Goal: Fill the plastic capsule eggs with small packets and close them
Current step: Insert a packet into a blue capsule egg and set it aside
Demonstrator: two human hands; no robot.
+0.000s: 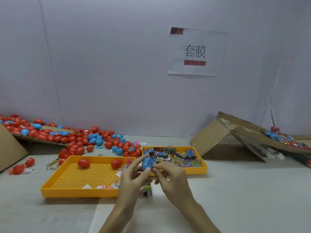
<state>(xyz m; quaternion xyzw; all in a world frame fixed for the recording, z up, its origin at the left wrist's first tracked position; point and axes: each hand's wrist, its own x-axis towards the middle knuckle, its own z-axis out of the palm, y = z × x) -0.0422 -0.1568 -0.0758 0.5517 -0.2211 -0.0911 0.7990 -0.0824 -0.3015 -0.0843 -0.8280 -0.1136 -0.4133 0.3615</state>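
Blue capsule egg (146, 163) at frame centre, above the yellow trays: my left hand (133, 177) grips it, my right hand (170, 174) pinches at its lower end.

— How's the light?
— Even, soft, from above; faint shadows under the cardboard flap (212, 137) at the table's (235, 199) far right.
— Sharpness?
— Slightly soft; wide-angle bending at edges.
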